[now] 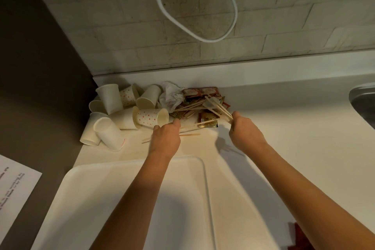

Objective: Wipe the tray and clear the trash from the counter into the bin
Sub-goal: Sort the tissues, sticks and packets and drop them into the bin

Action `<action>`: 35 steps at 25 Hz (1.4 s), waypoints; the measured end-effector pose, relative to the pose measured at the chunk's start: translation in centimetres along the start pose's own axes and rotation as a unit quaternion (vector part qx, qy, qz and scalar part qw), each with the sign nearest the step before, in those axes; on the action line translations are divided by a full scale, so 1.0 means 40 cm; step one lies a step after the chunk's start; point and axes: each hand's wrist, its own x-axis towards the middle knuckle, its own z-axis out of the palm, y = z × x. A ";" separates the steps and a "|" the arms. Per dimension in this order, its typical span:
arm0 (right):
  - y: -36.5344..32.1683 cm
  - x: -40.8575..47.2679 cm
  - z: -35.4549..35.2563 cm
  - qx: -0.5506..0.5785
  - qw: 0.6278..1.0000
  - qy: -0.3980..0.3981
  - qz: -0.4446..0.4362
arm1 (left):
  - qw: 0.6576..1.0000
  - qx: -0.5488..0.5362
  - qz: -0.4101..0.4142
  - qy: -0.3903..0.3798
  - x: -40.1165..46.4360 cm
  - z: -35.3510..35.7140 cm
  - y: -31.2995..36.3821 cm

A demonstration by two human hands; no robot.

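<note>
A white tray (pixel 129 184) lies at the near edge of the counter under my forearms. Behind it sits a heap of trash: several tipped paper cups (pixel 113 107), one of them dotted (pixel 151 116), a crumpled napkin (pixel 171 96), brown sachets (pixel 203 92) and wooden stir sticks (pixel 192 105). My right hand (pixel 243 130) pinches a bunch of stir sticks (pixel 220 108) at the heap's right side. My left hand (pixel 165 138) rests beside the dotted cup, fingers curled over loose sticks (pixel 189 134) on the counter; whether it grips them is hidden.
A steel sink (pixel 363 99) cuts into the counter at the far right. A white hose (pixel 194 16) loops down the tiled wall. A printed sheet (pixel 14 186) lies on the dark surface to the left. Something red (pixel 298 235) shows at the bottom right.
</note>
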 end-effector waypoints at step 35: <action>0.802 -0.900 -0.185 0.522 0.738 0.242 0.351 | 0.701 -0.434 0.015 -0.566 -0.781 0.144 0.751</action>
